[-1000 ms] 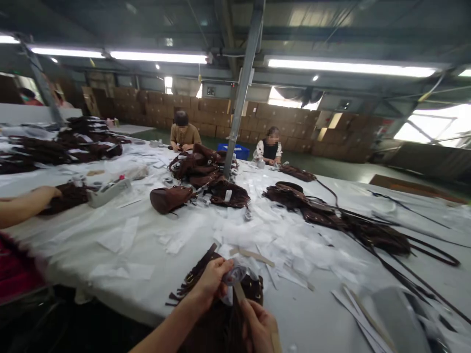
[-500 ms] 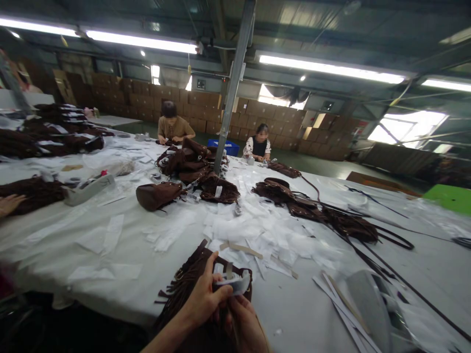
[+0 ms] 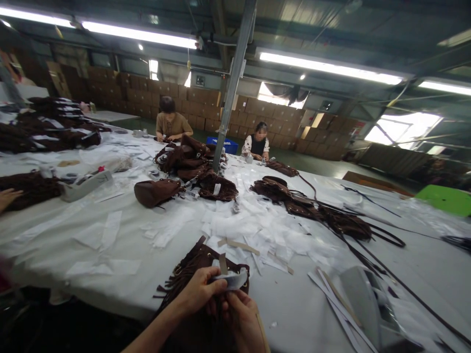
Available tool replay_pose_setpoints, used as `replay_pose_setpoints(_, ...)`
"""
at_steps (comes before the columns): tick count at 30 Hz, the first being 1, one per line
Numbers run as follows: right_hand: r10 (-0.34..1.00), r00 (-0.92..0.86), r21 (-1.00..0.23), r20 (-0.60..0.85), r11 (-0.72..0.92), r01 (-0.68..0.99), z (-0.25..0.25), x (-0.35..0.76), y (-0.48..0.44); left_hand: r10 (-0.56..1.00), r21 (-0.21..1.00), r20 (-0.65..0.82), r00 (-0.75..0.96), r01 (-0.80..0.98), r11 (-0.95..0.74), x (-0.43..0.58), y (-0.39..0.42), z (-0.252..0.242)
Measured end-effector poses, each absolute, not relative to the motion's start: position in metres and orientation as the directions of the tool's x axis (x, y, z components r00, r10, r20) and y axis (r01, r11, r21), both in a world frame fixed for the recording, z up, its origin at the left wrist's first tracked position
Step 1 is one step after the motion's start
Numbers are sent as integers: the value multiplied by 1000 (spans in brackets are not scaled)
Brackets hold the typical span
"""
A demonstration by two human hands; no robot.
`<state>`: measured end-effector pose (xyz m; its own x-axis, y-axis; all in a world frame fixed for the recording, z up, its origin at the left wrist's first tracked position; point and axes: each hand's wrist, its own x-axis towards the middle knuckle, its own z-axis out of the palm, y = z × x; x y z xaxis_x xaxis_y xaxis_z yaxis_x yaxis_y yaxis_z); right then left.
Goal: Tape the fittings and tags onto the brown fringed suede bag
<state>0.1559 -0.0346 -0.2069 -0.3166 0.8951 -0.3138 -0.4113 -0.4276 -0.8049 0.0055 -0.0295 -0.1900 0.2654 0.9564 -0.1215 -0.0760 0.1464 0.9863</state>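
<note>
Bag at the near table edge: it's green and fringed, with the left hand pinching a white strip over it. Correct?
No. The bag is dark brown, not green, as the head view shows. It is fringed and lies at the near table edge, with the left hand pinching a white strip over it.

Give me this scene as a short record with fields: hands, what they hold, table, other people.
left hand: pinches a white wrapper at the top of a fringed brown bag
right hand: just below, against the same bag; grip unclear
table: white, strewn with paper scraps
other bags: brown pile by the metal post
people: worker in tan, worker in dark vest, both at the far edge; another person's hand at left
</note>
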Motion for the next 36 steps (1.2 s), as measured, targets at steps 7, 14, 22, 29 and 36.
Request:
replay_pose_setpoints(7, 976, -137, -935, -170, -203, -290, -211, 165, -44, 963, 966, -143, 230, -181, 187, 3, -20, -202)
replay_pose_setpoints(14, 958, -153, -937, 244, 273, 218, -194, 182, -38, 956, 984, -164, 244, -21, 175, -1, -23, -186)
replay_pose_setpoints(22, 860, -305, -792, 409, 501, 350, -170, 184, -8, 932, 957, 29, 363, 258, -130, -3, -29, -157)
replay_pose_setpoints(29, 906, -217, -825, 364, 422, 376, -184, 183, -3, 971, 981, 10, 237, 185, -55, 14, -32, -177)
replay_pose_setpoints(36, 561, -506, -388, 655, 825, 411, -199, 189, -5, 963, 993, -113, 244, -8, 118, 16, -27, -199)
